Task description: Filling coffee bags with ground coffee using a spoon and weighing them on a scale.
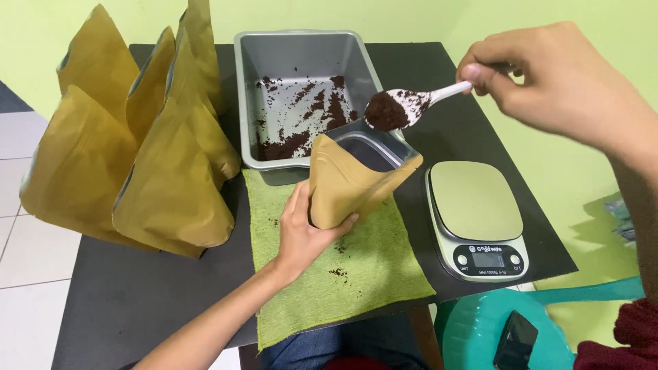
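The left hand (301,233) wraps tight around the open brown pouch (349,181), tipping its mouth up. The right hand (541,82) pinches a white spoon (411,104) of dark grounds just above it, so little spills on the green towel (356,267).

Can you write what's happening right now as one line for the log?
left hand: holds open pouch | right hand: holds spoon of dark powder above it | tray: nearly empty

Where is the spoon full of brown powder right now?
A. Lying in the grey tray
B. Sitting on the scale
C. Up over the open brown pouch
C: the right hand holds the white spoon just above the mouth of the open pouch.
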